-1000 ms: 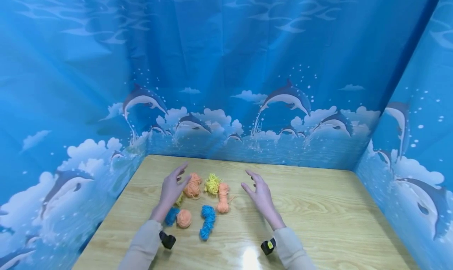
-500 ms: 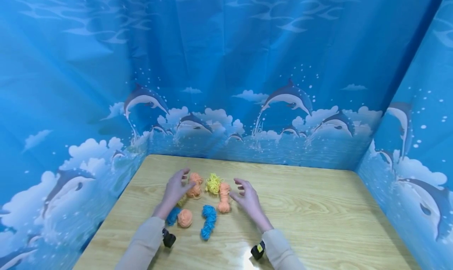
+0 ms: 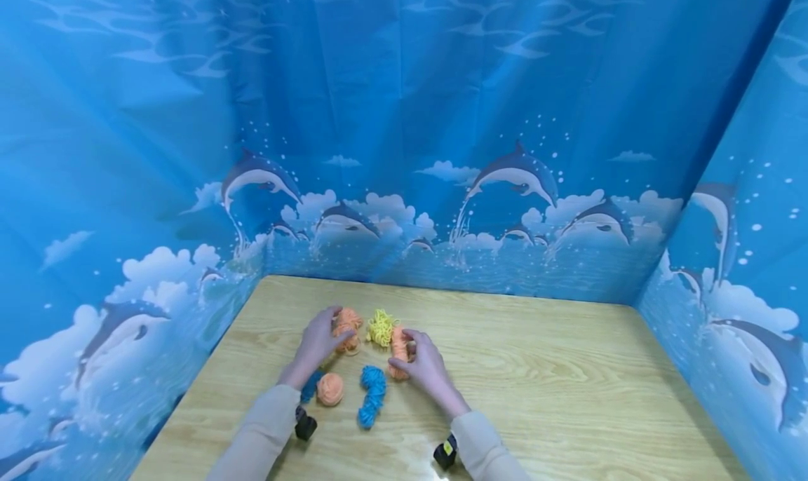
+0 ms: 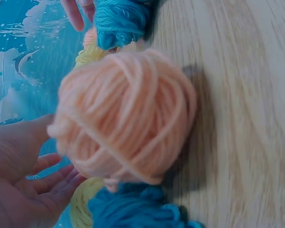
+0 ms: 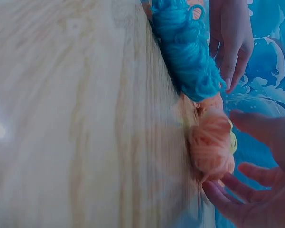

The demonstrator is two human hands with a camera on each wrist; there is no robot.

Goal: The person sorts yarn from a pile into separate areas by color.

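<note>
At the left back of the table, my left hand (image 3: pixel 313 344) reaches over a loose peach yarn bundle (image 3: pixel 349 322), its thumb and index finger at the yarn's edges. The fingers look relaxed in the left wrist view, behind a round peach yarn ball (image 4: pixel 126 116). My right hand (image 3: pixel 429 367) grips a long peach yarn skein (image 3: pixel 398 348) between thumb and fingers; the right wrist view has its fingertips at the skein's two ends. Between the hands lies a yellow yarn bundle (image 3: pixel 381 328), beside the long skein.
Nearer the front lie a twisted blue skein (image 3: pixel 372 397) and, beside the peach ball, a blue yarn bundle (image 3: pixel 309 388) partly behind my left wrist. More yellow yarn (image 4: pixel 83 204) shows near it. Dolphin-printed curtains (image 3: pixel 404 116) stand around the wooden table (image 3: pixel 555 383).
My right hand has moved left from beside the long peach skein and now has its fingers around it. My left hand has shifted slightly right, closer over the loose peach bundle.
</note>
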